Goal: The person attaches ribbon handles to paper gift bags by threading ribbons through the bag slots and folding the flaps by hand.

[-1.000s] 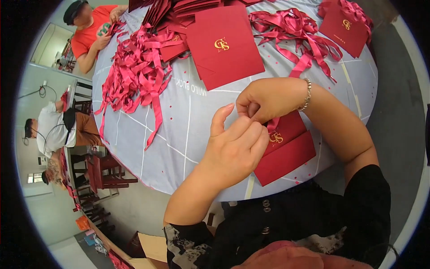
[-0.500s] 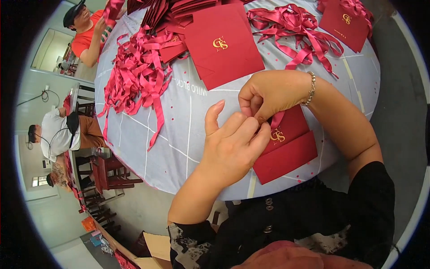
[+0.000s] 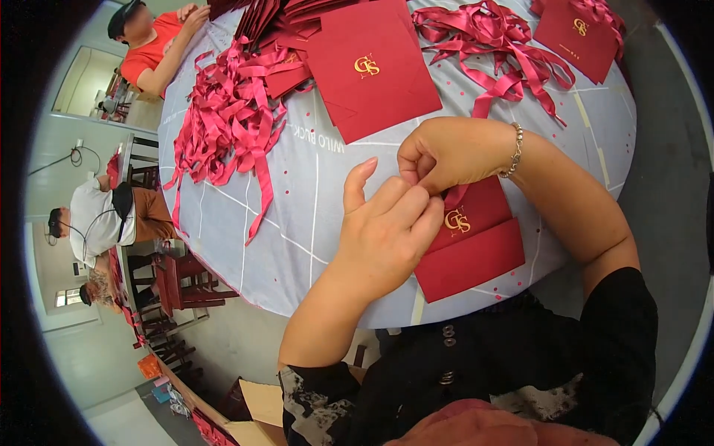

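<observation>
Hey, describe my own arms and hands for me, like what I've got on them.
Both your left hand and right hand are ungloved. A silvery beaded or chain bracelet circles your right wrist. Your sleeves are short and black, the left one showing mottled pale patches.

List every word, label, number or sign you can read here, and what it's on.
I'm leaving wording uncopied, only placing it:
Gold letter emblem: large red packet, top middle; clear.
Matching gold emblem: lowest red packet.
Small gold emblem: upper-right red packet; the line beneath is too small to read.
Partial gold mark: piled red packet; unreadable.
White lettering: grey tablecloth.
</observation>
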Action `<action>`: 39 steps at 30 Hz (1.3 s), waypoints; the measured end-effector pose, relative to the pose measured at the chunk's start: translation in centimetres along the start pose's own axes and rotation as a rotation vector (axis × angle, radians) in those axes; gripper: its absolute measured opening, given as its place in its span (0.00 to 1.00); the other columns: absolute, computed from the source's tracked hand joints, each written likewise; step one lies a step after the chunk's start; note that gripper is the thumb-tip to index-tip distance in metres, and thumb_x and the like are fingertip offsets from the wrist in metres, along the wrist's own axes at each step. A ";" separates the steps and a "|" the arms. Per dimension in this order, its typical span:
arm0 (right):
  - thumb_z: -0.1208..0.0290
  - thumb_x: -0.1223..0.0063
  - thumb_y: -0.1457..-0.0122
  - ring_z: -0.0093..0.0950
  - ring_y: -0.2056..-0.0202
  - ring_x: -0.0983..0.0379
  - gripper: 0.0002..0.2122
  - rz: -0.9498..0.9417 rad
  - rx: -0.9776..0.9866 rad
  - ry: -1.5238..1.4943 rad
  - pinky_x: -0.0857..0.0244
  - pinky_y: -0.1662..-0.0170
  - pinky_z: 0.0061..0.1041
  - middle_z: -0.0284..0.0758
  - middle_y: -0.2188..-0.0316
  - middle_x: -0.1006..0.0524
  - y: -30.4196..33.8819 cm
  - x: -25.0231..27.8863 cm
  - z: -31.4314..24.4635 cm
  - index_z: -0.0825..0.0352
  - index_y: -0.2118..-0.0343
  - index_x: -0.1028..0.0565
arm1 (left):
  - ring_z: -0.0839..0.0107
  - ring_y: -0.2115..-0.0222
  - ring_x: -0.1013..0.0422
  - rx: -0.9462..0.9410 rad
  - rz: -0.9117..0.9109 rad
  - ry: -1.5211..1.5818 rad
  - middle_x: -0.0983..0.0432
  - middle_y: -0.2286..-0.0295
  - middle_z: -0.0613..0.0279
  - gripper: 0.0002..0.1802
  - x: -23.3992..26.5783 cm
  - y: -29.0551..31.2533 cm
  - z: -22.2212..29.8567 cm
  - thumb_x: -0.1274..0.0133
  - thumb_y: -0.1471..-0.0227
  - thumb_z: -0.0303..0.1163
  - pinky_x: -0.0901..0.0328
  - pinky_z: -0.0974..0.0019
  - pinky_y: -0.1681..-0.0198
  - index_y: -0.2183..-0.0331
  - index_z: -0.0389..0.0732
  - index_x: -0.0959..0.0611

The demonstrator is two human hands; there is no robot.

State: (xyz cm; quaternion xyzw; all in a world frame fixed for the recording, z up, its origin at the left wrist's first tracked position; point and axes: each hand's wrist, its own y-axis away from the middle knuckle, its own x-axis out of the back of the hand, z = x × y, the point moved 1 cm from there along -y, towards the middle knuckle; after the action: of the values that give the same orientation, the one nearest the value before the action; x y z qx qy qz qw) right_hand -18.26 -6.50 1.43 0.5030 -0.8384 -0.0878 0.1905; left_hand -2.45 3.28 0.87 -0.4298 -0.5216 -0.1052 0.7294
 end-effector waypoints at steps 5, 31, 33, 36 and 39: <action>0.86 0.44 0.52 0.16 0.77 0.28 0.08 -0.054 -0.124 -0.069 0.34 0.76 0.15 0.31 0.77 0.22 -0.1 -0.3 0.5 0.70 0.70 0.27 | 0.74 0.72 0.33 -0.063 -0.012 -0.032 0.33 0.76 0.73 0.10 -0.1 0.0 0.3 0.43 0.61 0.28 0.50 0.50 0.41 0.70 0.48 0.17; 0.86 0.44 0.51 0.17 0.70 0.28 0.12 0.436 0.117 -0.162 0.36 0.70 0.14 0.29 0.76 0.26 -1.2 -1.1 2.4 0.64 0.75 0.37 | 0.67 0.69 0.30 0.201 -0.190 0.272 0.26 0.73 0.70 0.13 0.6 0.1 -1.1 0.34 0.62 0.30 0.48 0.51 0.44 0.68 0.46 0.16; 0.84 0.43 0.49 0.16 0.71 0.28 0.10 0.486 0.221 -0.168 0.36 0.69 0.14 0.30 0.74 0.24 -1.2 -0.3 2.1 0.65 0.72 0.35 | 0.67 0.69 0.30 0.220 -0.249 0.331 0.26 0.73 0.69 0.13 0.4 0.1 -1.1 0.34 0.62 0.30 0.48 0.51 0.44 0.68 0.46 0.16; 0.81 0.43 0.46 0.15 0.72 0.27 0.04 0.165 0.021 -0.183 0.35 0.70 0.14 0.31 0.76 0.22 -0.3 0.5 1.9 0.69 0.68 0.27 | 0.67 0.69 0.31 0.199 -0.162 0.304 0.26 0.74 0.68 0.13 0.5 0.0 -1.4 0.34 0.62 0.30 0.47 0.50 0.44 0.69 0.46 0.17; 0.79 0.43 0.44 0.15 0.73 0.27 0.03 0.003 0.125 0.020 0.34 0.70 0.15 0.30 0.77 0.22 0.5 0.5 1.3 0.71 0.68 0.25 | 0.67 0.70 0.31 0.135 -0.060 0.264 0.27 0.75 0.67 0.13 0.7 0.0 -1.6 0.33 0.63 0.31 0.46 0.52 0.45 0.69 0.45 0.17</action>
State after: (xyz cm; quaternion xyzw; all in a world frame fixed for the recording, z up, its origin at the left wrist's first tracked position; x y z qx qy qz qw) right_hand -19.40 -6.76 0.56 0.5136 -0.8410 -0.0300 0.1673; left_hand -1.04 2.28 1.29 -0.3463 -0.4396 -0.1474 0.8156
